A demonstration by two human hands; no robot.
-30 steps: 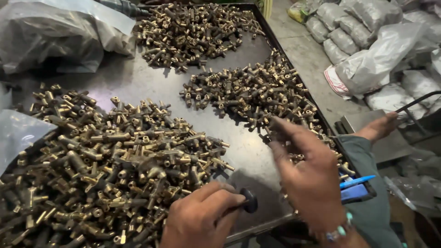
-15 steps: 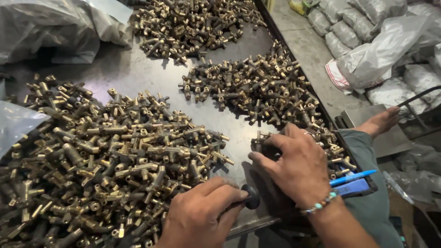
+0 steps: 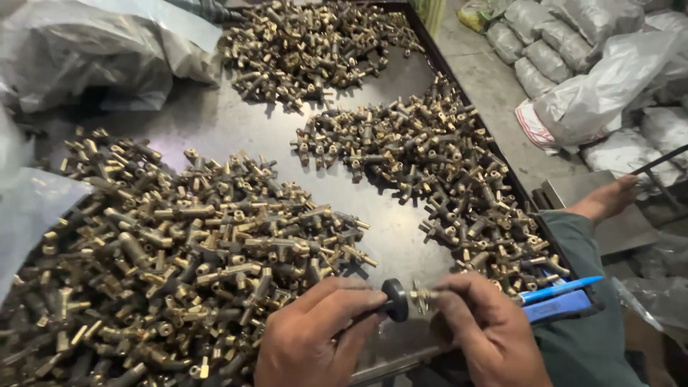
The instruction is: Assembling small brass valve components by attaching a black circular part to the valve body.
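At the near edge of the dark metal tray (image 3: 236, 136), seen from the head camera, both hands meet over a bare patch of sheet. The left hand (image 3: 315, 340) is closed around a tool with a round black knob (image 3: 395, 299), its fingers wrapped on the part behind the knob so that the tip points to the right. The right hand (image 3: 484, 330) is closed too, pinching a small brass fitting (image 3: 424, 295) between thumb and fingertips and holding it end-on against the tool. Held this way, level and just above the tray, the two line up along one axis, and each hand seems to steady the other.

The fitting is short and brass-coloured, dull yellow with darker tarnish, with a side stub like those in the heaps; most of it is hidden by the fingers, so its exact form cannot be told.

Loose fittings lie sorted in separate heaps: a big heap (image 3: 179, 265) just left of the left hand, a long heap (image 3: 444, 179) running along the right rim and reaching close to the right hand, and a third heap (image 3: 315, 43) at the far end. Each hand thus has a heap within easy reach.

A blue pen (image 3: 559, 290) rests at the tray's right corner, beside the right wrist. Filled grey plastic sacks (image 3: 595, 86) lie on the floor to the right, and another plastic bag (image 3: 93, 57) sits at the tray's far left.
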